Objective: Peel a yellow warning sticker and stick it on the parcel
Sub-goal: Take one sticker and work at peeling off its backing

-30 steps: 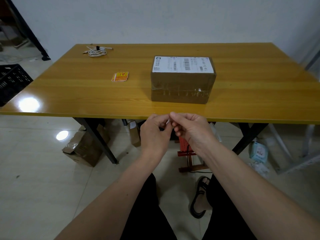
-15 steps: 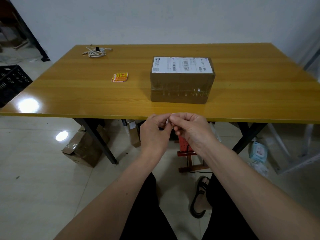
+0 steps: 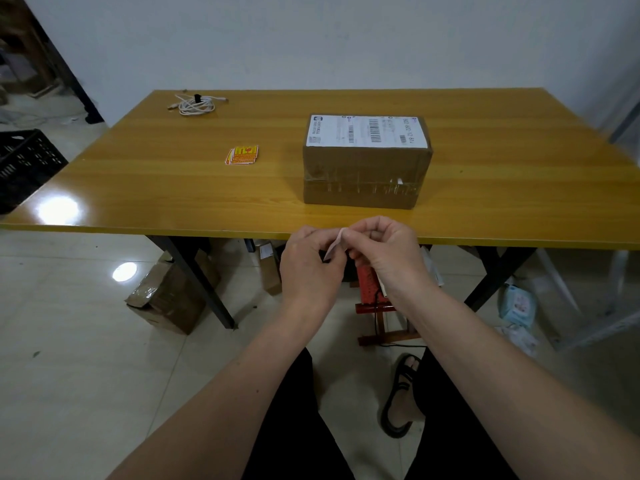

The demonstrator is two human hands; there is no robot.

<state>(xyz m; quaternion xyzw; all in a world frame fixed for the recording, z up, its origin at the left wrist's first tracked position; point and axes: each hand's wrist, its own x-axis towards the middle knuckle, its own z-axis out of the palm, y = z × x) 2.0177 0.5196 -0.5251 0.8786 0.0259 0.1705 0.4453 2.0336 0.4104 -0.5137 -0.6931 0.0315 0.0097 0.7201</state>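
Observation:
A brown cardboard parcel with a white shipping label on top stands on the yellow wooden table. To its left lies a small pile of yellow warning stickers. Just in front of the table's near edge, my left hand and my right hand meet, both pinching one sticker. Only its pale backing side shows, bent between my fingertips; its printed face is hidden.
A coiled white cable lies at the table's far left. Under the table are cardboard boxes and a red stool. A black crate stands on the floor at the left.
My hands have stayed at the table's near edge. A strip of pale backing now stands out between my fingertips, where before almost nothing of the sticker showed.

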